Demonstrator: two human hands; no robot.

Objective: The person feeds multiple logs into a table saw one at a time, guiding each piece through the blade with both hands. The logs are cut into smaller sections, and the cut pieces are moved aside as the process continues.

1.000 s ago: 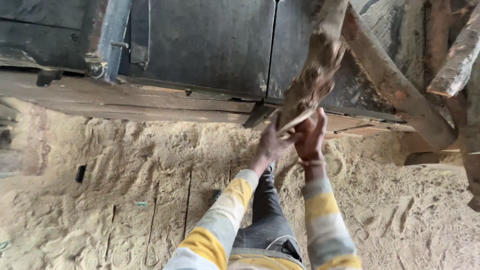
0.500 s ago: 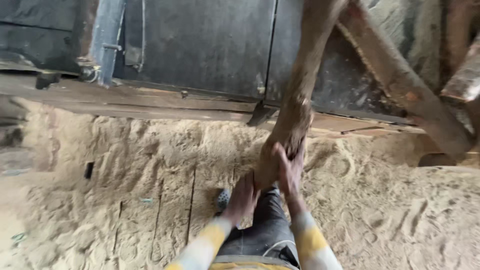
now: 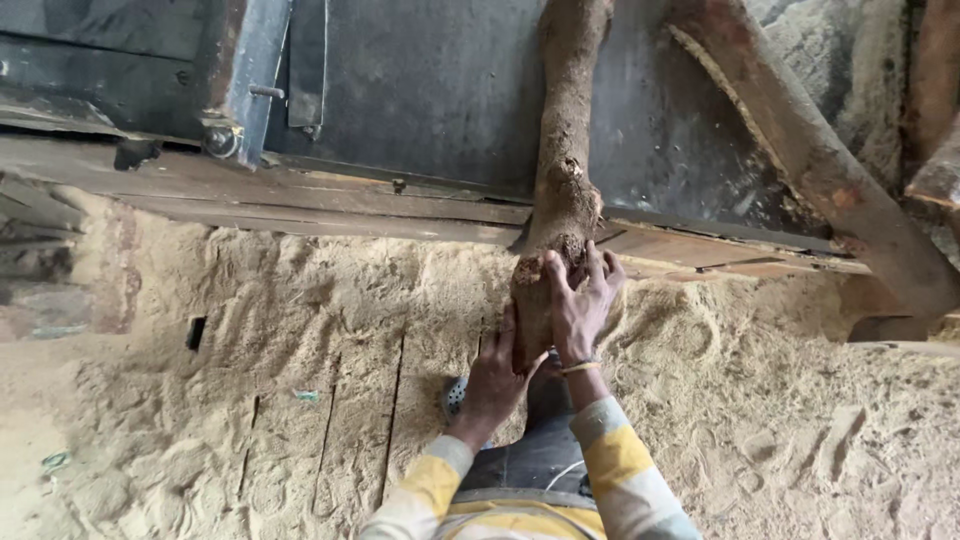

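Bottom centre: striped yellow-grey sleeves (image 3: 610,465). Left hand (image 3: 495,385) cups the underside of the log (image 3: 562,190) at its near end, fingers curled against the bark. Right hand (image 3: 580,305) clamps that end from the right, fingers spread over the top. Log runs from frame centre to top centre, across a wooden plank ledge (image 3: 300,195). Sawdust floor (image 3: 200,420) below; slanted beam (image 3: 810,150) upper right.
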